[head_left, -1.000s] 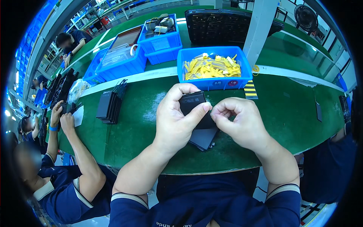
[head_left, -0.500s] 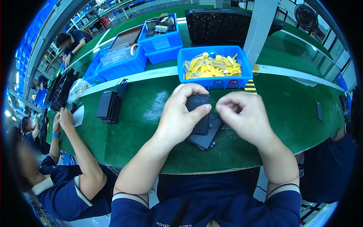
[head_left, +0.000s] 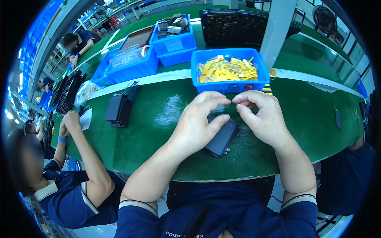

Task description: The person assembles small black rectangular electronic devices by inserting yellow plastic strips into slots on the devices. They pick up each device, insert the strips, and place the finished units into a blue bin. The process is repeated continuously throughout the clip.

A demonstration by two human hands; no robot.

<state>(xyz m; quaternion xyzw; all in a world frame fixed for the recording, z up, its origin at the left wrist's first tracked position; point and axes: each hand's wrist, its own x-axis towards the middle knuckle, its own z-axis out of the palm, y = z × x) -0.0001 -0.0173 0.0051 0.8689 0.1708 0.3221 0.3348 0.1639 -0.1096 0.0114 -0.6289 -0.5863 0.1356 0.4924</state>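
My left hand (head_left: 198, 123) hovers over the table with its thumb and fingers apart and no block between them. Close to its fingertips is my right hand (head_left: 260, 117), its fingers curled in and its thumb near the index finger. Anything small in that pinch is hidden. Below and between the hands lie dark flat rectangular blocks (head_left: 223, 139), stacked askew on the green tabletop, with a small light connector at the near right corner. My left hand covers part of them.
A blue bin (head_left: 229, 88) of yellow strips stands beyond my hands, beside a grey post (head_left: 278, 33). Several dark blocks (head_left: 118, 110) with leads are stacked at left. More blue bins (head_left: 133, 67) stand farther back. A co-worker's hands (head_left: 69, 123) work at far left.
The dark block that my left hand held is no longer in its grip; dark blocks lie beneath. My left hand has opened, and my right hand has risen slightly toward its fingertips.
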